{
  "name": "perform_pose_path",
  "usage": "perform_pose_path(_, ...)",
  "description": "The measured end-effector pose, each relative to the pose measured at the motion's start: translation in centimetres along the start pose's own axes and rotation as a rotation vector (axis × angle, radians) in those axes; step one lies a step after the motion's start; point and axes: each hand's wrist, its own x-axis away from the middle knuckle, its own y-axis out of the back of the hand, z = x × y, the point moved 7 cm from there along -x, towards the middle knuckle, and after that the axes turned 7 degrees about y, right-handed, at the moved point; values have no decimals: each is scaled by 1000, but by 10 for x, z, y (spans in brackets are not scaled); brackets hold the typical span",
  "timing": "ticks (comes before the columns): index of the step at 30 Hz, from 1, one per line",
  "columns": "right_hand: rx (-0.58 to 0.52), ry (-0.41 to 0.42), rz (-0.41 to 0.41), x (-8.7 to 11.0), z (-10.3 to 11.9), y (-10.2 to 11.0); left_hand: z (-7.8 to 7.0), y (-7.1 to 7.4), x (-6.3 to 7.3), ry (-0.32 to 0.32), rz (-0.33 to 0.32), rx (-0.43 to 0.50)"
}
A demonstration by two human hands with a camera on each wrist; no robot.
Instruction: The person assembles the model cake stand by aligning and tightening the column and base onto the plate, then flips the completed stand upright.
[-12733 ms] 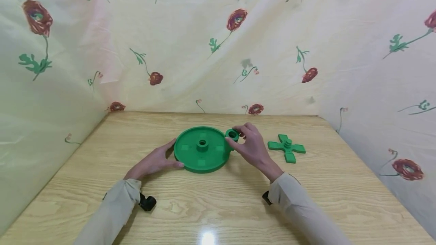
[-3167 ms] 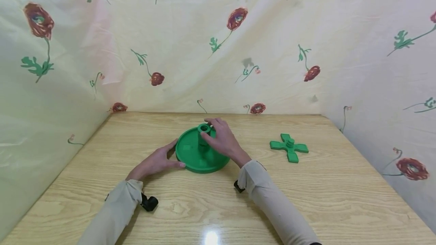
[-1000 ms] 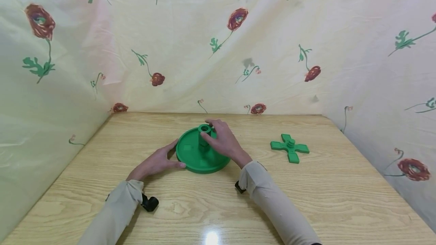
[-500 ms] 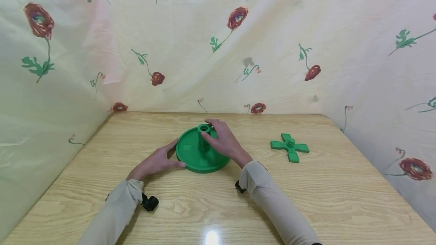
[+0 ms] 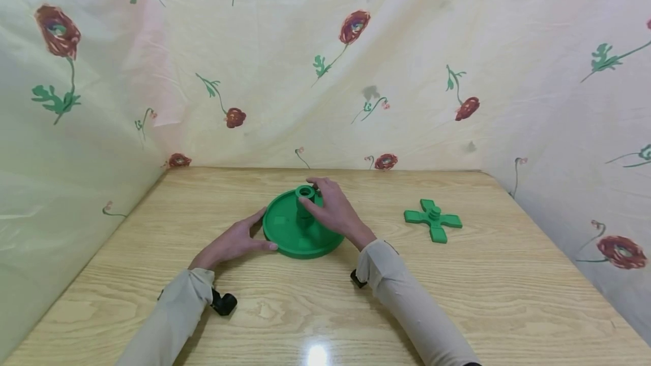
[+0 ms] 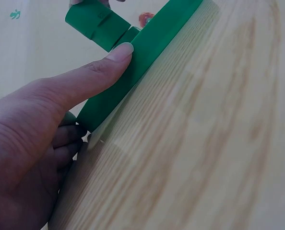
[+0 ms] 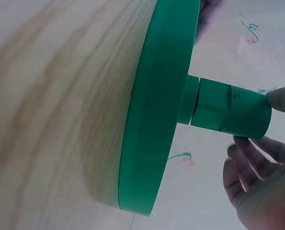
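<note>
A green round disc [image 5: 285, 236] with a raised rim lies flat on the table. My left hand [image 5: 236, 242] holds its left edge, the thumb [image 6: 101, 72] against the side of the rim. Over the hub [image 7: 186, 100] at the disc's middle stands a green hollow cylinder [image 5: 305, 194], upright, with a thin dark line between the two in the right wrist view. My right hand [image 5: 333, 208] grips the cylinder near its top between thumb and fingers. Pencil-like marks show on the cylinder's side.
To the right lies a green cross-shaped piece [image 5: 433, 219] with a round threaded-looking peg standing at its centre. The wooden table [image 5: 305, 309] meets a flower-patterned cloth [image 5: 274, 61] at the back and both sides.
Since the earliest frame, my right hand has carried the cylinder left from the disc's right edge onto the central hub. Over the last second, hardly anything moves; my left hand stays put.
</note>
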Motion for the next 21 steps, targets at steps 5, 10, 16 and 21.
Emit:
perform_pose_path(5,18,-14,5,0,-1,0,-1,0,0,-4,2,7)
perform_pose_path(10,1,-8,9,0,-1,-1,-1,1,0,-11,-1,7)
perform_pose_path(16,22,-17,-6,0,-1,-1,1,0,-1,-3,-3,-2)
perform_pose_path(21,19,-17,-6,0,-1,-1,2,0,-2,0,-3,-3)
